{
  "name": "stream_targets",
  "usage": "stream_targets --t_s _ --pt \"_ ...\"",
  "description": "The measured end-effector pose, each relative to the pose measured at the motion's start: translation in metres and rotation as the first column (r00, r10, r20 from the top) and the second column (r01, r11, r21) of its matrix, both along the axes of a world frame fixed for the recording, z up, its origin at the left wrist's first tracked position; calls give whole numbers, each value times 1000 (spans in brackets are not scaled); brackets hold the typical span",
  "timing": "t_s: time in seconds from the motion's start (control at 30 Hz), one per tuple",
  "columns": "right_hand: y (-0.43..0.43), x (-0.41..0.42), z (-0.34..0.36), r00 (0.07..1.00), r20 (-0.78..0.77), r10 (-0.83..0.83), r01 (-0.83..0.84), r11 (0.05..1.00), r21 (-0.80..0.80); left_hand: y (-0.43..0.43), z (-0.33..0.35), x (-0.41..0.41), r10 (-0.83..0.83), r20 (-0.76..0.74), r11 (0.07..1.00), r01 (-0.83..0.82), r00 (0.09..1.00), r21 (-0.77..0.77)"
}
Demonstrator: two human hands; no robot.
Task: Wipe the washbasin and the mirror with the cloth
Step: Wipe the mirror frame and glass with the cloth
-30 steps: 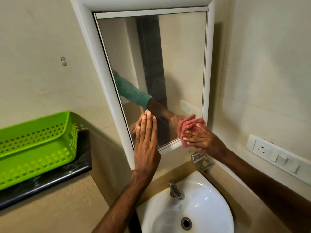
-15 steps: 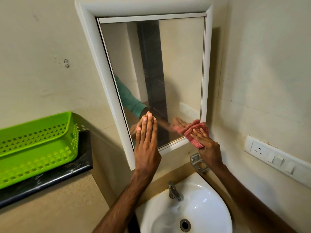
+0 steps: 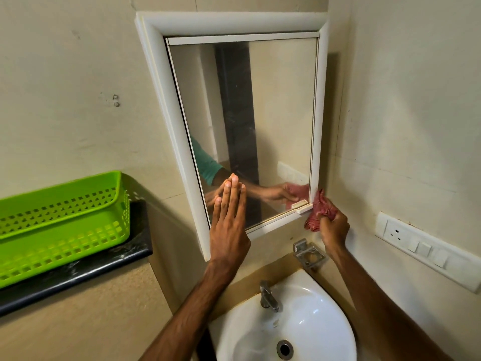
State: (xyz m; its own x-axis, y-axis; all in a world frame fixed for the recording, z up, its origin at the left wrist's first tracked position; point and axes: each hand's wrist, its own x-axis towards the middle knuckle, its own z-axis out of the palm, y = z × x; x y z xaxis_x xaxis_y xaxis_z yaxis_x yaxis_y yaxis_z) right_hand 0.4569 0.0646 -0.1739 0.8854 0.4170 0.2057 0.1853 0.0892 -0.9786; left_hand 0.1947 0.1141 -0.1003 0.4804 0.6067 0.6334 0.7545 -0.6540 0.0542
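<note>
Left hand (image 3: 229, 220) lies flat on the mirror (image 3: 260, 113). Its fingers (image 3: 234, 194) are straight and close together, tips on the lower left part of the glass, palm over the bottom rail of the white frame (image 3: 166, 113). It holds nothing.

Right hand (image 3: 334, 226) is at the mirror's lower right corner, fingers curled tight round a bunched red cloth (image 3: 318, 212). The cloth sticks up and left out of those fingers and presses on the outer edge of the frame. A small white latch (image 3: 303, 205) sits just left of the cloth, on the bottom rail. The glass shows the reflection of both hands and the cloth.

Washbasin (image 3: 325, 308) is below both sets of fingers, well apart from them, white, with nothing touching it. Tap (image 3: 268, 295) stands at its back rim and the drain (image 3: 285, 349) is in the bowl. A metal holder (image 3: 309, 254) is on the wall just under the right hand.

Far left of the left fingers, a green basket (image 3: 59, 212) sits on a black worktop (image 3: 78, 277). Right of the right fingers, a white switch panel (image 3: 421, 248) is on the wall.
</note>
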Motion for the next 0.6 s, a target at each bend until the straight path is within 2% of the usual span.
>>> stream_targets --t_s 0.13,0.27,0.4,0.53,0.6 --pt "-3 -13 -25 982 -171 77 -97 989 -108 -1 -3 2 1 0 1000 -1 1000 1" --pt "-2 -40 -16 982 -159 100 -117 988 -99 0 -7 5 14 -9 1000 -14 1000 13" --pt "1 -74 -11 996 -48 79 -87 975 -205 2 -12 7 11 -12 1000 -11 1000 15" --pt "11 -110 -12 964 226 142 -71 952 -297 3 -17 9 -8 -10 1000 8 1000 21" --pt "17 -112 -12 948 294 121 -26 951 -307 2 -19 8 -13 -22 1000 13 1000 16"
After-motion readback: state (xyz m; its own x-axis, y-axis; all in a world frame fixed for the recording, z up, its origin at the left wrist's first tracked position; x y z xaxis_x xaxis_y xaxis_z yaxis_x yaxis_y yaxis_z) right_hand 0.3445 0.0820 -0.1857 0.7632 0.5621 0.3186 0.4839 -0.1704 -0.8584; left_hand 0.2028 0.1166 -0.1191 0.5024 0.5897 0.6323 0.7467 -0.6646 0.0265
